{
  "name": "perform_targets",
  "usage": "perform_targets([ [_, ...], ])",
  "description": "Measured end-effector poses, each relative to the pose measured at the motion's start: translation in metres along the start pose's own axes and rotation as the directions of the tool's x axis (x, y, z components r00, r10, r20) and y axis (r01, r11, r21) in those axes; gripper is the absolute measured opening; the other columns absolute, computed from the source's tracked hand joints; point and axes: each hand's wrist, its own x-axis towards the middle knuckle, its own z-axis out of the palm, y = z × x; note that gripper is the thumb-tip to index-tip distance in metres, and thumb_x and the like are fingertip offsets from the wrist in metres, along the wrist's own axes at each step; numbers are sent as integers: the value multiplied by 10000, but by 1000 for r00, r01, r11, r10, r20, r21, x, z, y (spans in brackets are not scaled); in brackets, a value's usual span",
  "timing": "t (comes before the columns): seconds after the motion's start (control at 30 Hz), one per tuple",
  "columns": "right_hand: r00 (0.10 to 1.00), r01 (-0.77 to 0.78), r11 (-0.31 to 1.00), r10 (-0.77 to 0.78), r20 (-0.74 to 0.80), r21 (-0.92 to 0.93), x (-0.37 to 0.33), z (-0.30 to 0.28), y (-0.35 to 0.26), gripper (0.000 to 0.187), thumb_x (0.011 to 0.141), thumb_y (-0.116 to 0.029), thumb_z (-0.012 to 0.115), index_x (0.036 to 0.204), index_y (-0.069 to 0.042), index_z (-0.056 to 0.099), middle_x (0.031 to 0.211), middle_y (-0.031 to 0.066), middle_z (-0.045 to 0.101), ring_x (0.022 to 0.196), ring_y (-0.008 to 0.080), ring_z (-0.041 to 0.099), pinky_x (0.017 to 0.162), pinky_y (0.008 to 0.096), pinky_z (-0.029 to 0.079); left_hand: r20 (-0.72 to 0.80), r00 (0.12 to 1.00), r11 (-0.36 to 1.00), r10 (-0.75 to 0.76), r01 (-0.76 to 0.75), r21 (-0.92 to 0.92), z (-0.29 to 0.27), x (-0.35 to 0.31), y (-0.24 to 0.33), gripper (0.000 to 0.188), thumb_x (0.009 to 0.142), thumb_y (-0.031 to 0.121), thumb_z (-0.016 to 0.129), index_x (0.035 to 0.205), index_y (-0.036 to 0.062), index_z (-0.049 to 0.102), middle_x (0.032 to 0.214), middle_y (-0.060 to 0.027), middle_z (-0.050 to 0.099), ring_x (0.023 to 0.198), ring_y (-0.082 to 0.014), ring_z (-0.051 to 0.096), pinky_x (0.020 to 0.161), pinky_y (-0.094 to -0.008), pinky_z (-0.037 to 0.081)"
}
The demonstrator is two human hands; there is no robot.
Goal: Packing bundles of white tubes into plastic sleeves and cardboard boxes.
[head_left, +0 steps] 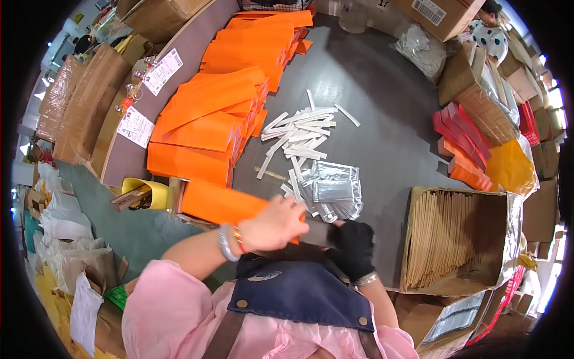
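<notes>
Orange sheet (218,202) partly under left hand (272,225), extending leftward.

The orange sheet (221,202) looks matt and papery, the packets (336,190) glossy plastic.

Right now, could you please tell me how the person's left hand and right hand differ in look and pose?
The left hand is bare, while the right hand wears a black glove. The left hand has a pale bangle and a gold-and-red bracelet; the right hand has a silvery band. The left hand lies over an orange sheet, whereas the right hand is apart from it. Both are in front of the navy apron.
</notes>
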Motion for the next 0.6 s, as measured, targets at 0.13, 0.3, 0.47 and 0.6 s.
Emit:
perform_targets([
  [0.13, 967, -164, 986, 165, -196, 22, -15, -21, 17, 590, 620, -366, 828, 1097, -107, 596, 1019, 96, 604, 970, 313, 584, 873, 445, 421, -252, 967, 999, -33, 33, -2, -68, -13, -63, 129, 671, 18, 633, 756, 96, 575, 978, -92, 564, 938, -307, 548, 814, -418, 460],
  [0.3, 968, -203, 979, 200, -152, -3, -9, -29, 10, 618, 621, -395, 829, 1103, -95, 584, 1024, 89, 602, 979, 303, 572, 897, 452, 397, -510, 761, 884, -401, 467, 2, -8, -38, -64, 505, 677, 245, 763, 1119, 60, 605, 1284, -178, 472, 1202, -396, 426, 1001, -521, 358],
  [0.47, 982, -159, 984, 148, -119, -83, -10, -28, -1, 622, 621, -434, 824, 1087, -99, 585, 1022, 82, 610, 973, 283, 579, 913, 456, 371, -294, 671, 732, -681, 642, -230, 66, -37, -5, 856, 638, 454, 845, 1319, 39, 533, 1367, -163, 458, 1322, -394, 344, 1107, -540, 233],
  [0.6, 997, -71, 986, 67, -30, -153, -5, -26, -4, 640, 641, -497, 790, 1080, -79, 585, 1018, 93, 604, 978, 288, 565, 895, 461, 366, -238, 651, 682, -721, 603, -415, 75, -41, -13, 918, 637, 476, 842, 1361, 28, 499, 1408, -159, 442, 1358, -392, 312, 1128, -555, 173],
])
